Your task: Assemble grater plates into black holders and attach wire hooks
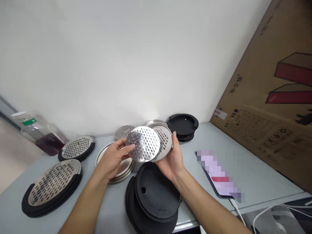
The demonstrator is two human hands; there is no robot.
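My left hand (pixel 115 158) pinches a shiny perforated metal disc (pixel 145 143) between thumb and fingers. With my right hand (pixel 173 162) I hold a second perforated disc with a plain rim (pixel 167 138), partly hidden behind the first; whether more lie under it I cannot tell. Beneath my left hand is a stack of round metal plates (pixel 123 177). Just below my hands, round black parts (pixel 159 191) lie piled up, the top one with a small hole. A smaller perforated disc (pixel 123 131) and some metal rims (pixel 153 122) are behind, near the wall.
Two black-edged perforated discs (pixel 56 182) lie at the left, with a bottle of dark red liquid (pixel 46 141) behind them. Black round holders (pixel 182 125) are stacked by the wall. A phone (pixel 218 175) with a white cable and a large cardboard box (pixel 263 123) occupy the right.
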